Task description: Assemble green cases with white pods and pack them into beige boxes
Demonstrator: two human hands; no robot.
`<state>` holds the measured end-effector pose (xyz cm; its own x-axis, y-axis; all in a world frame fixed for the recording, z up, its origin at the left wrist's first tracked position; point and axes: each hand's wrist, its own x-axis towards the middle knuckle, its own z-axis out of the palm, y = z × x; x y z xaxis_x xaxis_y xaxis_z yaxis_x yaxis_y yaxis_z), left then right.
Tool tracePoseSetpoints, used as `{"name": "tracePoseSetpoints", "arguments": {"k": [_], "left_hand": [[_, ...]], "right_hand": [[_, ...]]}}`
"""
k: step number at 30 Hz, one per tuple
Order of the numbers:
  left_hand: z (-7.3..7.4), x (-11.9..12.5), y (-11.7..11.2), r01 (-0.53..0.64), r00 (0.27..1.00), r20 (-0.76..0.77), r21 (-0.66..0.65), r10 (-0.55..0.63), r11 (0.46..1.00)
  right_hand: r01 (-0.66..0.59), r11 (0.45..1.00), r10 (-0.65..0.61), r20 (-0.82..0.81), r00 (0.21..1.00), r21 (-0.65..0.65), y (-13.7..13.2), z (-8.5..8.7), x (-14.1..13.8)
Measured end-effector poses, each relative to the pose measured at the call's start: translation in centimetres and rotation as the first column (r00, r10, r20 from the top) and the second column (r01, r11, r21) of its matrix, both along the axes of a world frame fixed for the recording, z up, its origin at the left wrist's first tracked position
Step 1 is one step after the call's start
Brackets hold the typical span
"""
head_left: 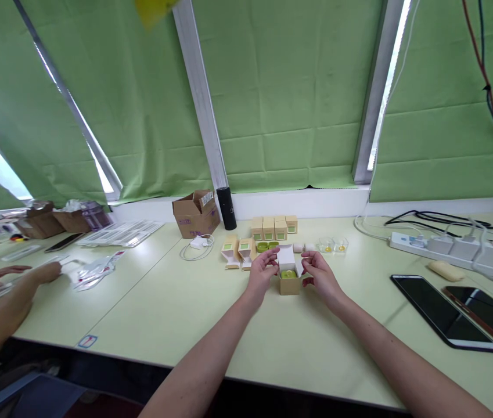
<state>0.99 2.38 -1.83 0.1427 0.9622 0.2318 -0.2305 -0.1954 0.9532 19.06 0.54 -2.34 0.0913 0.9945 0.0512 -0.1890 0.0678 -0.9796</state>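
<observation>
A small tan carton [290, 284] stands open on the pale green table [211, 313], with a green round item [288, 274] inside and its white flaps up. My left hand [262, 270] pinches the flap on the carton's left side. My right hand [319, 273] grips the flap on its right side. Just behind stand two open cartons [238, 252] and a row of several closed tan cartons [273, 227] with green windows. Loose green items [267, 245] lie between them.
A brown cardboard box [196, 214] and a black cylinder [227, 208] stand by the window. Small clear cups [333, 245], a power strip [446, 247] with cables and two dark tablets [444, 312] lie to the right. Another person's hands [32, 274] work on plastic bags at the left.
</observation>
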Motion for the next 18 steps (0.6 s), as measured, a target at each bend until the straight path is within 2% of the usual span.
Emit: {"name": "tracePoseSetpoints", "arguments": {"k": [7, 18], "left_hand": [[0.41, 0.17, -0.54, -0.009, 0.995, -0.103, 0.048, 0.014, 0.999], [-0.45, 0.35, -0.26, 0.002, 0.98, -0.197, 0.105, 0.019, 0.995]], "right_hand": [[0.01, 1.0, -0.01, -0.013, 1.0, -0.02, -0.16, 0.36, -0.01], [-0.015, 0.999, 0.015, -0.015, 1.0, -0.033, -0.35, 0.37, -0.16]]}}
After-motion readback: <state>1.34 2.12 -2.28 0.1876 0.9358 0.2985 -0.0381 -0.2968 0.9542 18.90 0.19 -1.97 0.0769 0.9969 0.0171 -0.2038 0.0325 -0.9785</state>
